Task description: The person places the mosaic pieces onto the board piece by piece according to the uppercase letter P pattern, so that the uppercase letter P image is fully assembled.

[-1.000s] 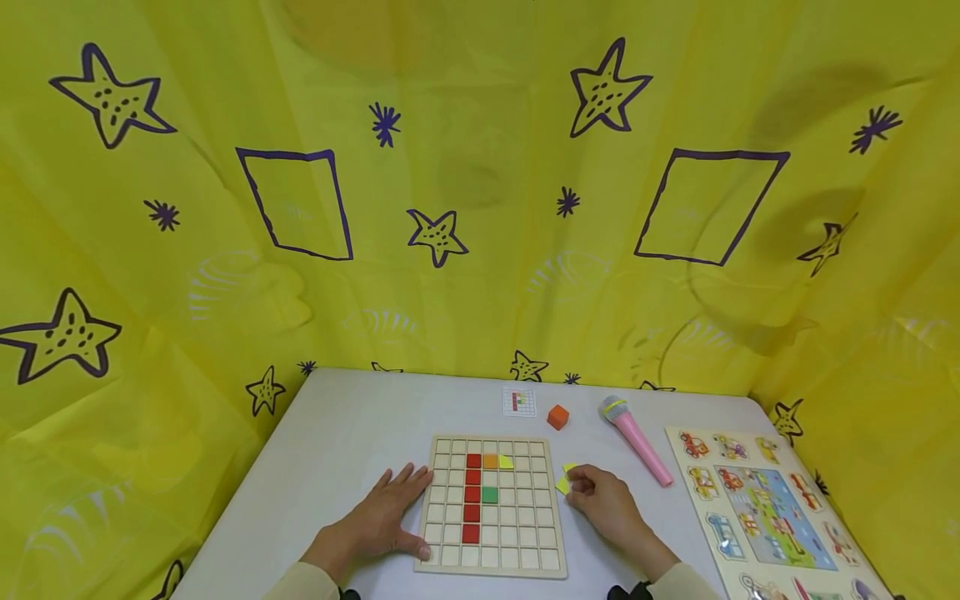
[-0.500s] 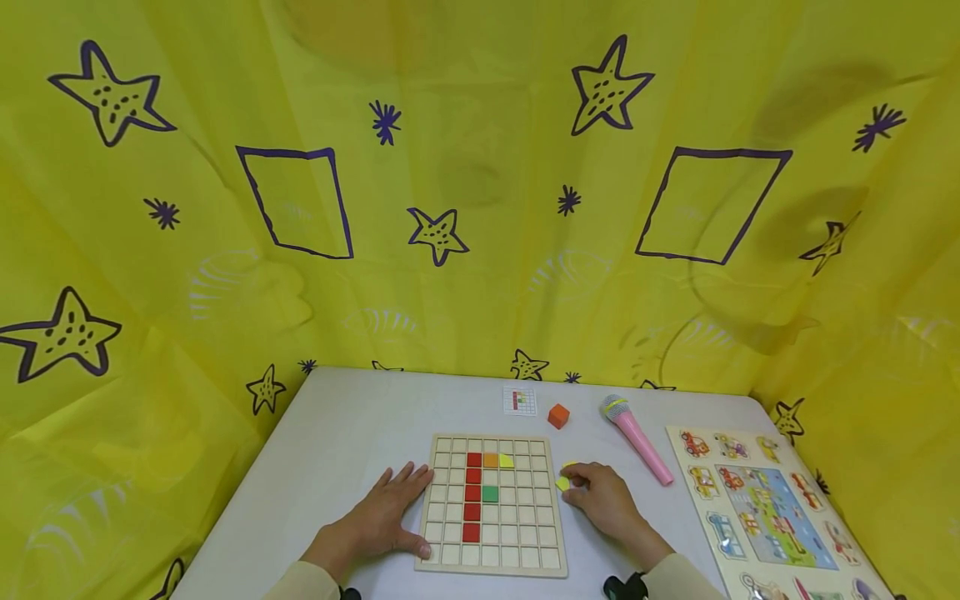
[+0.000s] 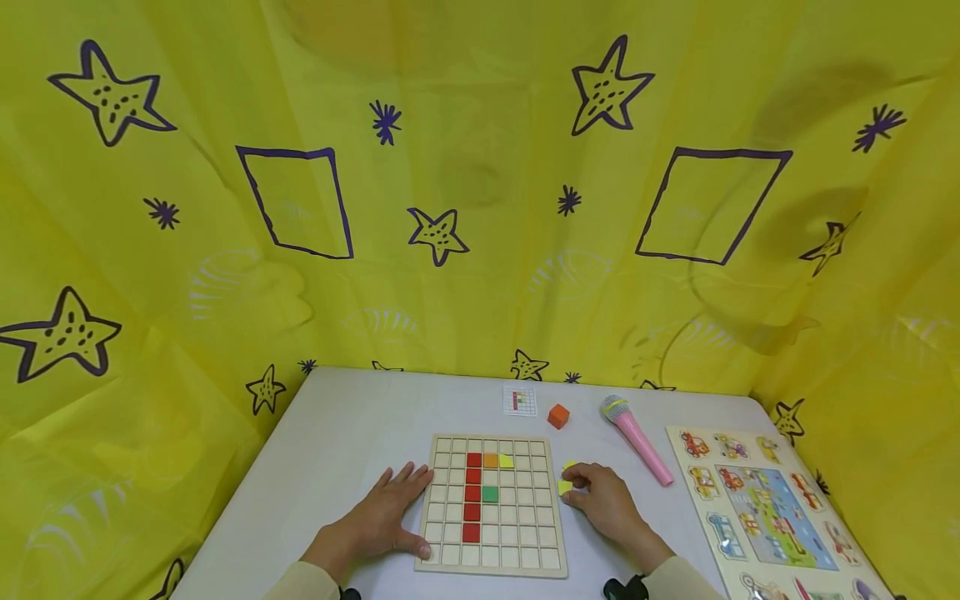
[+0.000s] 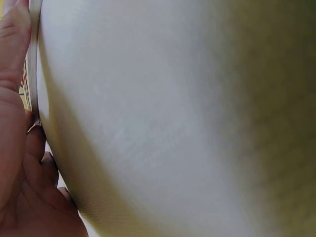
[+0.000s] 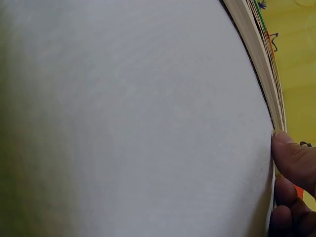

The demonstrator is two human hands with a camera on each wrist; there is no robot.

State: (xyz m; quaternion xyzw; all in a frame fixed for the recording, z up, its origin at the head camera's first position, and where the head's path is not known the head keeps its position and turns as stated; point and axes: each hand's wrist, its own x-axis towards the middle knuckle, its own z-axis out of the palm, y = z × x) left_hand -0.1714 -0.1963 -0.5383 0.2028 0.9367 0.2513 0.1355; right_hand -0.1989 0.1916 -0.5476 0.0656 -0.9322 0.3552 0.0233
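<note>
A wooden grid board (image 3: 525, 533) lies on the table, with a column of red tiles (image 3: 472, 493) and single orange (image 3: 491, 460), yellow-and-pale (image 3: 506, 461) and green (image 3: 490, 494) tiles in its squares. My left hand (image 3: 382, 512) rests spread along the board's left edge, thumb at the near corner. Just past the right edge, my right hand (image 3: 603, 497) pinches a small yellow tile (image 3: 565, 487) between thumb and index finger, close over the table. Another yellow piece (image 3: 570, 464) shows partly behind the index finger. In the right wrist view the thumb (image 5: 296, 155) is down at table level near the board's side.
Behind the board lie a small pattern card (image 3: 519, 402) and an orange-red cube (image 3: 558, 416). A pink toy microphone (image 3: 637, 442) is to the right, beside a wooden vehicle puzzle (image 3: 772, 508). Yellow curtain (image 3: 480, 317) with star drawings surrounds the table.
The yellow tile at my right fingertips has turned from a corner-on to a squarer position. My right hand has shifted very slightly; the left hand stays on the board.
</note>
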